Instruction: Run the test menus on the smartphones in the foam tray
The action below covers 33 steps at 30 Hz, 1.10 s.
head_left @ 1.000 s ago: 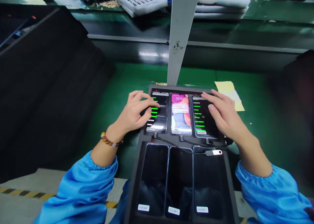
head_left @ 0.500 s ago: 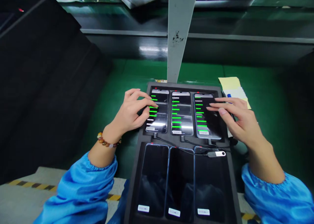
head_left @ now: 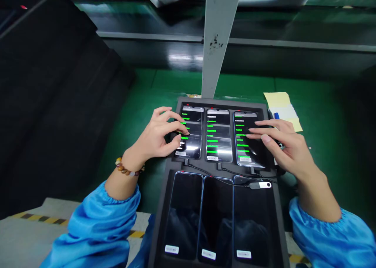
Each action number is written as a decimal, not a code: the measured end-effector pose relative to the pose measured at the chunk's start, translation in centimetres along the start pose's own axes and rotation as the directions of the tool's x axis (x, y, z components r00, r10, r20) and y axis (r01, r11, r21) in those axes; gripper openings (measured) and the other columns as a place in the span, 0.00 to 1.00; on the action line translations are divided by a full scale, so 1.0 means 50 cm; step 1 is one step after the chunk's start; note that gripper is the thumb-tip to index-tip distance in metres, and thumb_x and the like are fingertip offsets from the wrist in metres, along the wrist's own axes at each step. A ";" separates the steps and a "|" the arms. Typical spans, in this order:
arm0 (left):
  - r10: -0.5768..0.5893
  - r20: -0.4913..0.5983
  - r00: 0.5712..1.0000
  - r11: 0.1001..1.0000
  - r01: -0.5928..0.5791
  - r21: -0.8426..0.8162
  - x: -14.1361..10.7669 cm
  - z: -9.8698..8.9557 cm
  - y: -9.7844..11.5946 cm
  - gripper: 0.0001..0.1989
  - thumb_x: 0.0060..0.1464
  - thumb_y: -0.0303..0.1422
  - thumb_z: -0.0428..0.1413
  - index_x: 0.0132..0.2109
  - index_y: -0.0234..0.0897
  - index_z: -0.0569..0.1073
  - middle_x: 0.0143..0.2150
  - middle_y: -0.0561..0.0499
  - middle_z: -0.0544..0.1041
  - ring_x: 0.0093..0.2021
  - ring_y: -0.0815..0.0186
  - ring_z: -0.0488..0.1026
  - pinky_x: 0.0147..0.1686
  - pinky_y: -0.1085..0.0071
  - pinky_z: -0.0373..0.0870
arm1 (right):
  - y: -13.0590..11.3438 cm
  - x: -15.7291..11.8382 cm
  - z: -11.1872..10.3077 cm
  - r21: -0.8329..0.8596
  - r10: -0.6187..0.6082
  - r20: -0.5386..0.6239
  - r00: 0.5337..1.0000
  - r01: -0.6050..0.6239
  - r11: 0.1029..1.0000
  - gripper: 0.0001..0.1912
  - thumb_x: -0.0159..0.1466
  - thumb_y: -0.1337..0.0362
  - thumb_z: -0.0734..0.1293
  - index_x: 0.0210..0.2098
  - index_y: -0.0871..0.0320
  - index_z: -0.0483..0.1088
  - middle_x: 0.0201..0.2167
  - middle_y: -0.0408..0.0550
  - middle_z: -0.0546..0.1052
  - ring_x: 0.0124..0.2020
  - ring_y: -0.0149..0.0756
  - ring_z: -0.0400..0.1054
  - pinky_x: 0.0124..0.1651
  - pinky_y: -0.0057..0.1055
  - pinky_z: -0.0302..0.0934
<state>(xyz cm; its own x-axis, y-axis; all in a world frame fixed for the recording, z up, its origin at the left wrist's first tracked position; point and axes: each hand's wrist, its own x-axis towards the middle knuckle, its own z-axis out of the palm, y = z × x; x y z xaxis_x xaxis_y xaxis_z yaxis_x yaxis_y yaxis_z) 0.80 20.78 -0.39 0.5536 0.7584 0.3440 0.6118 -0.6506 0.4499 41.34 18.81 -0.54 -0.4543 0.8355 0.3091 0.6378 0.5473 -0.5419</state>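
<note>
A black foam tray (head_left: 220, 169) holds two rows of smartphones. Over the upper left smartphone (head_left: 194, 142) is my left hand (head_left: 160, 134), fingers apart, its fingertips at the screen. My right hand (head_left: 284, 142) is spread with its fingertips at the upper right smartphone (head_left: 255, 150); whether they touch the glass I cannot tell. Between the hands lies the upper middle smartphone (head_left: 220, 138). All three upper screens show green and white text lines, and black cables (head_left: 202, 170) are plugged into their lower ends. Neither hand grips anything.
Three dark-screened smartphones (head_left: 217, 217) with white labels fill the lower row. A small grey-and-white stick (head_left: 261, 185) lies across them on a cable. Yellow and white paper (head_left: 282, 107) and a blue-capped pen (head_left: 276, 115) are at right. A grey post (head_left: 217, 40) stands behind the tray.
My left fingertips have shifted slightly down the upper left screen. My right hand has stayed nearly in place, its fingertips slightly lower. The view has shifted a little.
</note>
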 end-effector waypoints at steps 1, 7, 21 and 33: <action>-0.012 0.006 1.000 1.000 0.012 0.004 0.001 0.000 0.000 0.11 0.60 0.30 0.55 0.44 0.44 0.81 0.43 0.52 0.85 0.54 0.56 0.80 0.73 0.46 0.57 | 0.005 -0.001 0.000 -0.001 0.005 0.008 1.000 -0.005 1.000 0.14 0.77 0.60 0.63 0.53 0.45 0.81 0.52 0.47 0.84 0.62 0.51 0.74 0.66 0.58 0.62; -0.151 -0.033 0.988 0.988 0.152 0.039 0.004 -0.001 0.001 0.17 0.63 0.31 0.53 0.55 0.44 0.80 0.52 0.48 0.83 0.59 0.54 0.76 0.75 0.42 0.53 | 0.013 -0.001 0.001 -0.064 0.128 -0.040 0.991 -0.130 0.989 0.19 0.78 0.56 0.60 0.62 0.45 0.76 0.61 0.50 0.80 0.70 0.54 0.67 0.71 0.62 0.56; -0.123 -0.004 0.992 0.990 0.122 0.072 0.005 0.004 0.007 0.17 0.64 0.30 0.52 0.56 0.43 0.79 0.53 0.46 0.82 0.62 0.53 0.74 0.75 0.41 0.52 | 0.006 -0.001 0.003 -0.063 0.144 0.016 0.989 -0.143 0.988 0.19 0.79 0.57 0.58 0.63 0.43 0.75 0.62 0.46 0.80 0.70 0.53 0.66 0.72 0.61 0.53; 0.028 0.186 0.982 0.998 -0.037 0.048 0.054 0.061 0.091 0.24 0.65 0.32 0.53 0.66 0.39 0.73 0.57 0.43 0.83 0.69 0.48 0.70 0.77 0.38 0.50 | -0.012 -0.002 -0.014 -0.037 0.083 0.012 0.997 -0.082 0.996 0.19 0.79 0.58 0.59 0.62 0.42 0.76 0.59 0.47 0.82 0.67 0.54 0.70 0.70 0.62 0.58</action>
<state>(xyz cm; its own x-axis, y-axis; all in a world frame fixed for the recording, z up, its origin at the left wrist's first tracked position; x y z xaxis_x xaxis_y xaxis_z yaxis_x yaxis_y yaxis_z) 6.81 19.76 0.06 0.6656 0.7197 0.1974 0.6172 -0.6795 0.3966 41.44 18.42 0.33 -0.4076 0.8772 0.2538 0.6955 0.4784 -0.5361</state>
